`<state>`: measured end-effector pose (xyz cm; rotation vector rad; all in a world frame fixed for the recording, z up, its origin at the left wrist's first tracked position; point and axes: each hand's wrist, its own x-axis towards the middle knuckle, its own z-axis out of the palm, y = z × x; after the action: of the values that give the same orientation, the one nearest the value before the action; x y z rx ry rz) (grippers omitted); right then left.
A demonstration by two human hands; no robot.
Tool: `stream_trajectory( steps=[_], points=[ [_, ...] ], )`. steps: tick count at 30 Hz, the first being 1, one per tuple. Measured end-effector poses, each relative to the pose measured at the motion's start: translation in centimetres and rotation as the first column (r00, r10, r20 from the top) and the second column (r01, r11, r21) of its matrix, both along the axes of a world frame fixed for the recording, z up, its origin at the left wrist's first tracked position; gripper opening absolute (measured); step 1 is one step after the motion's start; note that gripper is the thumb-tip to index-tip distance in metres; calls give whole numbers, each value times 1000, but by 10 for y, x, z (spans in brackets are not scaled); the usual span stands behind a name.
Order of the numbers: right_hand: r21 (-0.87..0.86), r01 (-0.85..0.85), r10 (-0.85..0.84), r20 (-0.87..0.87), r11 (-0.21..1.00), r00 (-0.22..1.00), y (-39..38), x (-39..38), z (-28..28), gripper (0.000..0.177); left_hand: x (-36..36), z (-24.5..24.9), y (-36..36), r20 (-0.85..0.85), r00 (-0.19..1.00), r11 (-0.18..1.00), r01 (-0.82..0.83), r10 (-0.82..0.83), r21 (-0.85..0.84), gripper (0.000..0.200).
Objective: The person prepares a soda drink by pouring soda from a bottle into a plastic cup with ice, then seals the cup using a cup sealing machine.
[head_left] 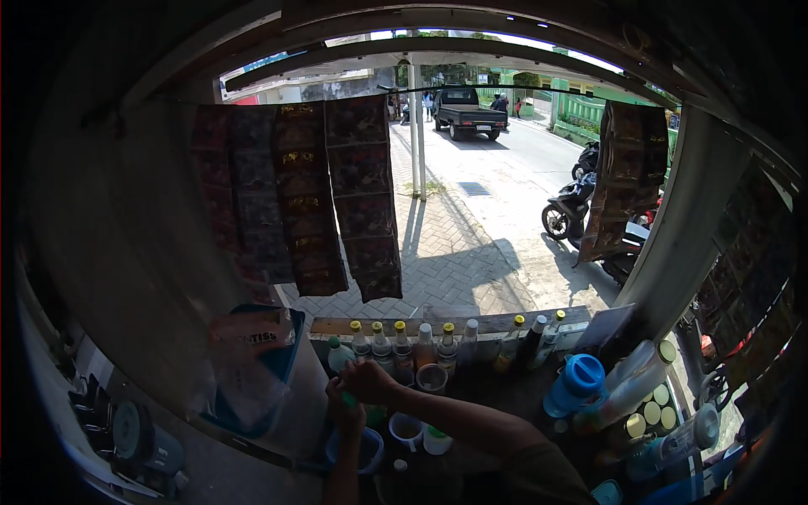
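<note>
The stall's window opens onto a sunlit street with a parked pickup (pixel 471 114); strips of sachets (pixel 364 194) hang across the opening. A row of bottles (pixel 402 349) stands along the shaded counter's far edge. The left hand (pixel 344 408) is curled around a small green item (pixel 348 399), located just below a pale green bottle (pixel 338 357). The right hand (pixel 369 380) sits directly above, fingers bunched; whether they pinch anything cannot be determined. A white cup (pixel 406 431) stands near the hands; a blue pitcher (pixel 577 383) stands well apart, to the right.
</note>
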<state>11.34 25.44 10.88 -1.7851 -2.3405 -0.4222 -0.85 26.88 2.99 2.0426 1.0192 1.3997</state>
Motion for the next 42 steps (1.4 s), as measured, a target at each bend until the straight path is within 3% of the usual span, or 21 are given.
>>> stream_trajectory(
  steps=[2, 3, 6, 8, 10, 12, 13, 14, 16, 17, 18, 21, 22, 24, 29, 32, 34, 36, 37, 40, 42],
  points=[
    [-84, -183, 190, 89, 980, 978, 0, 11, 16, 18, 0, 4, -1, -6, 1000, 1000, -2, 2, 5, 60],
    [-48, -265, 267, 50, 963, 962, 6, 18, 10, 19, 0, 5, -3, -28, 1000, 1000, 11, -11, -1, 60],
    [-205, -287, 304, 57, 936, 951, 21, 19, 6, 20, -3, 1, -1, -63, 998, 1000, -18, 18, 2, 60],
    [-184, -263, 268, 3, 947, 963, 18, 17, 7, 22, -1, -3, -1, -67, 996, 998, -59, 59, 5, 61],
    [-165, -236, 230, -55, 958, 972, 12, 8, 2, 25, 0, -5, 0, 96, 995, 985, 11, 5, -173, 65],
    [-294, 193, -272, -258, 936, 927, 11, -11, -6, 26, 3, 7, -4, 40, 999, 979, 5, 3, -205, 65],
    [-381, 287, -421, -336, 879, 843, 8, -18, 4, 34, 7, 11, -5, -9, 1000, 972, -5, 3, -234, 66],
    [-381, 288, -421, -332, 878, 844, 11, -17, 2, 34, 9, 10, -4, -5, 1000, 972, -5, 4, -235, 66],
    [-364, 264, -383, -308, 893, 871, 17, -20, -4, 40, 0, 9, -3, 66, 997, 979, 52, -39, -199, 67],
    [-248, 148, -212, -253, 957, 944, 16, -12, -5, 43, -2, 10, -3, 63, 997, 980, 51, -40, -194, 67],
    [-241, 148, -210, -254, 959, 944, 16, -6, -4, 43, -2, 12, -4, 56, 997, 978, 60, -50, -201, 68],
    [-165, -110, 83, -161, 980, 983, 16, 16, 20, 45, -3, 6, 1, 45, 997, 981, 66, -59, -181, 70],
    [-161, -113, 87, -158, 981, 984, 20, 21, 17, 45, -4, 9, 1, 32, 998, 984, 62, -58, -164, 71],
    [13, -420, 418, -140, 907, 898, 27, 28, 7, 45, -7, 13, -1, 32, 997, 982, 77, -72, -173, 72],
    [-187, -233, 204, -163, 954, 965, 30, 15, 3, 41, -9, 9, 0, 53, 994, 971, 100, -91, -219, 72],
    [-119, -112, 89, -183, 987, 979, 31, 3, -13, 38, -8, 6, 2, 50, 997, 979, 73, -65, -191, 71],
    [-175, -70, 46, -135, 982, 990, 26, -4, -16, 31, -6, 6, 2, 53, 998, 982, 36, -27, -188, 71],
    [-201, 164, -200, -179, 966, 963, 18, -15, -13, 25, 0, 8, -4, 12, 1000, 982, -11, 14, -191, 71],
    [-205, 159, -198, -183, 966, 963, 16, -21, -8, 25, 2, 9, -5, -22, 998, 981, -60, 57, -185, 72],
    [-415, 302, -439, -290, 858, 850, 8, -29, 11, 21, 2, 10, -9, -20, 998, 968, -55, 51, -244, 79],
    [-430, 307, -451, -290, 849, 844, 11, -29, 10, 22, 1, 17, -11, -6, 1000, 969, -31, 31, -247, 78]
  ],
)
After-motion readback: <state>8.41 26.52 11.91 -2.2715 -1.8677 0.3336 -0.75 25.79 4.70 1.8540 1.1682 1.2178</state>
